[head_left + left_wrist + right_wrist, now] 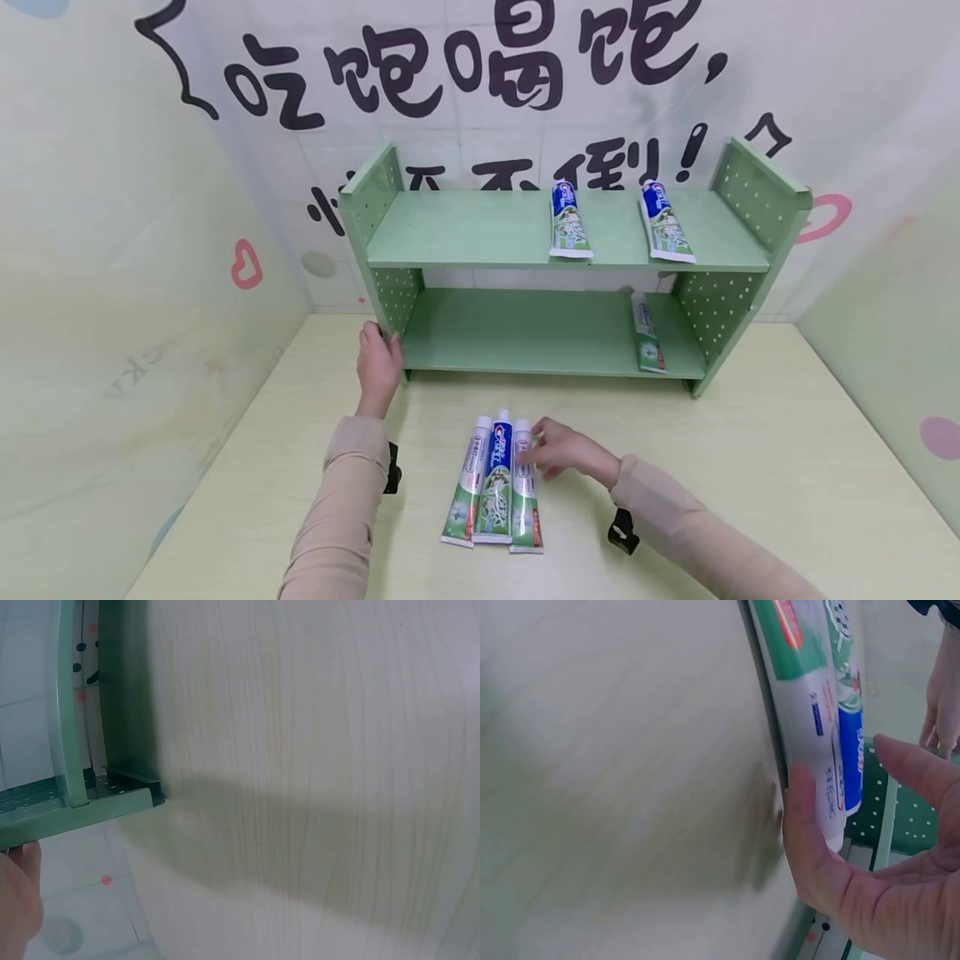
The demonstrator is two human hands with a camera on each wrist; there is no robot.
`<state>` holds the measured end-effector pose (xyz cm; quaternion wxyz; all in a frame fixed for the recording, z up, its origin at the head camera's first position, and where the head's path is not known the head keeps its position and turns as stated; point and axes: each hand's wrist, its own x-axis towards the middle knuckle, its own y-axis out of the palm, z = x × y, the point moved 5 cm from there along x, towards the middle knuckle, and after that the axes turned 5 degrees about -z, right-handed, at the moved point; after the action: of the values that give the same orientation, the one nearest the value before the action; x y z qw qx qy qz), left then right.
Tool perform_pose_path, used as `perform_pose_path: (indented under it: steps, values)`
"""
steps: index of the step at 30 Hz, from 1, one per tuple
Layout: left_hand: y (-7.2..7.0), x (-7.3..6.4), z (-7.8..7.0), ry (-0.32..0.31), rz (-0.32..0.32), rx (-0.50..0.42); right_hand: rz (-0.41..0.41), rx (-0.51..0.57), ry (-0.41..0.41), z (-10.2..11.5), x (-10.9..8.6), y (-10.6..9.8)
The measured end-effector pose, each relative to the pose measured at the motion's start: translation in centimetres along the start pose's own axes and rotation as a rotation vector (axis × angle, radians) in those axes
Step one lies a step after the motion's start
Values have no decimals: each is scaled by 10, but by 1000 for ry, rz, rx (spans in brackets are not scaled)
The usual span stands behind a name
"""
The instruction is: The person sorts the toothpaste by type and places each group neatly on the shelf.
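My left hand [379, 367] rests against the outer side of the left panel of a green two-tier shelf [510, 329]; the left wrist view has its fingertips at that panel. My right hand [570, 452] is at the upper part of a white-and-green toothpaste tube [527, 508], the rightmost of three lying side by side. From the right wrist, a finger [801, 802] lies along the tube's side, while the thumb [911, 761] stands apart from it. A blue-and-green toothpaste tube [498, 475] lies in the middle, another white-and-green tube [468, 483] on the left.
Two blue-and-green toothpaste tubes, one nearer the middle [568, 221] and one farther right [666, 223], lie on the upper tier. A white-and-green tube [647, 333] lies at the lower tier's right. Printed walls [150, 208] enclose the pale wooden table [787, 467].
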<state>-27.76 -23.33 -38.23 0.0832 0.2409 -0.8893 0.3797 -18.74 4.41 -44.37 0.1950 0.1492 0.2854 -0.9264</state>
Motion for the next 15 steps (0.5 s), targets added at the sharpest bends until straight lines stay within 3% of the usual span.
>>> perform_pose_path:
  steps: [15]
  values:
    - [0, 0, 1, -3, -4, -12, -49, 30, -46, -3, 2, 20]
